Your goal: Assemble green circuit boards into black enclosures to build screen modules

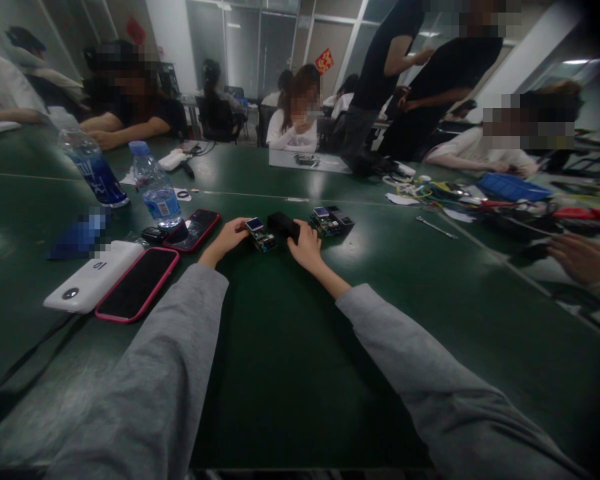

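The left hand (227, 239), in a grey sleeve, pinches the near-left edge of a small circuit board (261, 237) with a tiny lit screen. The board rests on the dark green table (290, 373), straight ahead of the seated person. The right hand (306, 248) is curled around a black box (283, 225) just at the board's 2 o'clock; box and board look to be touching, though the dim light makes this hard to tell. A second board (331, 221) sits beside the box at 3 o'clock.

A red-cased phone (193, 230) lies at 9 o'clock from the left hand, and a water bottle (155, 193) stands just beyond it at 10 o'clock. A pink-cased phone (138, 283) and a white power bank (93, 276) lie at 8 o'clock, and a black cable (30, 353) trails towards the table edge. Far off at 3 o'clock a co-worker's hand (586, 259) rests near a wrench (434, 227), and other people sit around the table.

The risks look modest but real. The board is held only by its edge, so pushing the box against it could skew it out of the fingers or bend a part on its bare top. An elbow swung towards 9 o'clock could tip the bottle onto the phones and electronics.
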Tool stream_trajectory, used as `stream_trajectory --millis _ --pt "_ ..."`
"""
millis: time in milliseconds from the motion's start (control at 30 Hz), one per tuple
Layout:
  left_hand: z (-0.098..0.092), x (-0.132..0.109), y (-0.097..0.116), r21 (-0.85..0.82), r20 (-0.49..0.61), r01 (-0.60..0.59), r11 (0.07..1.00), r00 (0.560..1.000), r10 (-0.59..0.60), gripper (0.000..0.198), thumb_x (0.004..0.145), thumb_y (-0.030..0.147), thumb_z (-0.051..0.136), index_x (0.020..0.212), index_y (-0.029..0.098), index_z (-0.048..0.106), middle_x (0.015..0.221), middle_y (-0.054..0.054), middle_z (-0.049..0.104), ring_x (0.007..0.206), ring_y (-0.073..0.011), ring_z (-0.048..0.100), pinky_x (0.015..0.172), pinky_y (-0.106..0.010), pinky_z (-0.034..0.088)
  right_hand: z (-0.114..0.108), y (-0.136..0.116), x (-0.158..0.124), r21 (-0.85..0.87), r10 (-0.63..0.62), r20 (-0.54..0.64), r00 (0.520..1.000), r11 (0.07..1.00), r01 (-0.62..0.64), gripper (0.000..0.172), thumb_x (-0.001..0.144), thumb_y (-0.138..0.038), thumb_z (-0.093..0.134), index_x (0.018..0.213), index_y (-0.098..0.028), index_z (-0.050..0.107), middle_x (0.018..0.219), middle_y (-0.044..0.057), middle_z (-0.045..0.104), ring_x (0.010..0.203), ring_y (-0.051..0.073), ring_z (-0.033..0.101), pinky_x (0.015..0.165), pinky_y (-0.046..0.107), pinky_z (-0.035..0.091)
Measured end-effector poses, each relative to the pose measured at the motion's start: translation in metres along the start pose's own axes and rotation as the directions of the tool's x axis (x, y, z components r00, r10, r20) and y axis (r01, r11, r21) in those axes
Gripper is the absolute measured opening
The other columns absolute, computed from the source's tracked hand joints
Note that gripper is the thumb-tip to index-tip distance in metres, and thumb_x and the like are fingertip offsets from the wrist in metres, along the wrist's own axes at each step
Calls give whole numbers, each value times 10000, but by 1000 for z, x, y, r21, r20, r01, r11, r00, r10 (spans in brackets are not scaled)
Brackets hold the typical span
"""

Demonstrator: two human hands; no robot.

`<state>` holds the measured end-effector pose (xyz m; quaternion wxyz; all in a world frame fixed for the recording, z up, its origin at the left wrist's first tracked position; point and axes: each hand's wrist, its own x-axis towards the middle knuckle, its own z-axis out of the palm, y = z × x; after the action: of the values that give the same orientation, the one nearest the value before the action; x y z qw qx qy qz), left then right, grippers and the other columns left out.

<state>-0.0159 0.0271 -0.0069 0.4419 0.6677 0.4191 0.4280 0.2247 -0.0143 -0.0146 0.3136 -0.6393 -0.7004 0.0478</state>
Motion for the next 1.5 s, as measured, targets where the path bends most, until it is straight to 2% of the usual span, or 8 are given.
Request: stream_trajectory --millis 1067,1500 --pt "-3 6 -11 -5 20 -26 1000 999 26 422 797 164 621 1217 140 597 1271 -125 637 1180 -210 588 1085 -431 380 1 0 0 -16 2 -5 1000 1000 -3 534 853 -279 490 1368 -204 368 1251 134 518 1125 312 460 903 499 403" --pt "4 -7 21 38 4 34 999 999 -34 406 801 83 580 1201 150 606 1218 -111 672 1239 -241 549 1107 -484 354 -2 -4 -2 -25 8 -5 1000 1000 -9 529 852 -251 495 1364 -193 374 1246 136 527 1148 324 455 920 514 399"
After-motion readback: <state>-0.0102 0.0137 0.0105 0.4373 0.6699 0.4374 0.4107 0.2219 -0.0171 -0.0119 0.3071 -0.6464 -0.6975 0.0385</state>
